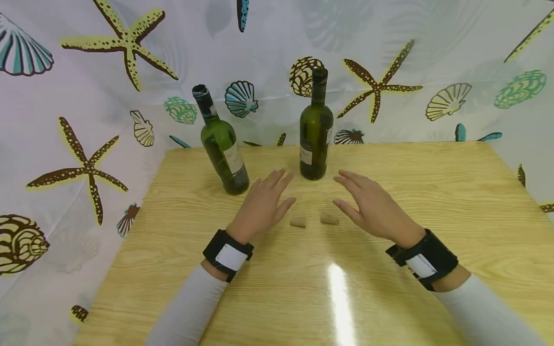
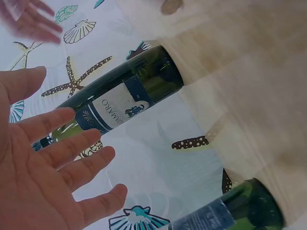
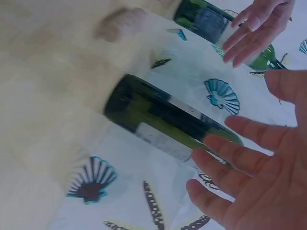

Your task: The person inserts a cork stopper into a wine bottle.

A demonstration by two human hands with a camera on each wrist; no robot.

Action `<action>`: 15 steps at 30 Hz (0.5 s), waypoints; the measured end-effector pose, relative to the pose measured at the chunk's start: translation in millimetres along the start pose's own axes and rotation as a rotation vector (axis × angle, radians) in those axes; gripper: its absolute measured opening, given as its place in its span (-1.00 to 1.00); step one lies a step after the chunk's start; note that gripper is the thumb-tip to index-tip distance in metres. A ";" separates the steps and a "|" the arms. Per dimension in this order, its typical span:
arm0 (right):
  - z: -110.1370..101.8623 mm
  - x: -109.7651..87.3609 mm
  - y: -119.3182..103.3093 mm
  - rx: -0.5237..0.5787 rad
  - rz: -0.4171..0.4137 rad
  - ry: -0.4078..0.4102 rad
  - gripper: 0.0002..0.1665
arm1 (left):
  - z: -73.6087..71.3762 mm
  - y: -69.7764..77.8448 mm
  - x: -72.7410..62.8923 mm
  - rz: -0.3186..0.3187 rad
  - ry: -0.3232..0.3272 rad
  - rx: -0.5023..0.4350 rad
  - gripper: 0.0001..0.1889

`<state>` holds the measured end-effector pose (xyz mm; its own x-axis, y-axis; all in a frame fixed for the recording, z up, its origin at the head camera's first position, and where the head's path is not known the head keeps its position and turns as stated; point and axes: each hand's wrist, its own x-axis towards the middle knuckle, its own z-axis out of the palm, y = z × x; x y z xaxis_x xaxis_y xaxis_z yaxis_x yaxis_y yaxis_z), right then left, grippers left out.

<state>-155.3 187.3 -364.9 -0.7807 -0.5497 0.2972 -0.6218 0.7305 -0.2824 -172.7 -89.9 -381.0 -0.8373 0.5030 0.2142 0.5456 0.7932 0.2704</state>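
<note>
The left hand (image 1: 263, 207) and the right hand (image 1: 373, 205) hover over the wood-grain surface (image 1: 143, 259), palms facing down and forward, their fingers extended and a little apart, with nothing in either. Two corks lie on the surface between the hands: the left cork (image 1: 298, 221) near the left thumb, the right cork (image 1: 330, 219) near the right thumb. Beyond them, toward the far edge, stand two green bottles, the left bottle (image 1: 220, 149) near the left hand's fingers and the right bottle (image 1: 312, 130) farther back. Behind hangs a shell-and-starfish cloth (image 1: 268, 48).
</note>
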 end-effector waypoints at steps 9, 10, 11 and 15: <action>-23.1 88.0 19.5 0.214 0.143 0.171 -0.25 | -12.4 -10.8 93.9 -0.055 0.188 -0.402 -0.12; -24.4 96.3 21.0 0.242 0.157 0.187 -0.23 | -13.6 -12.0 103.1 -0.067 0.201 -0.456 -0.10; -25.1 103.8 22.8 0.266 0.176 0.201 -0.21 | -14.6 -13.0 111.5 -0.082 0.205 -0.505 -0.08; -27.5 126.3 24.6 0.348 0.234 0.232 -0.16 | -17.8 -16.1 136.7 -0.129 0.194 -0.660 -0.05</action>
<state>-267.5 147.0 -309.2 -0.8926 -0.2526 0.3736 -0.4454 0.6231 -0.6429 -295.4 -40.1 -339.3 -0.9093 0.2992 0.2892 0.4001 0.4373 0.8054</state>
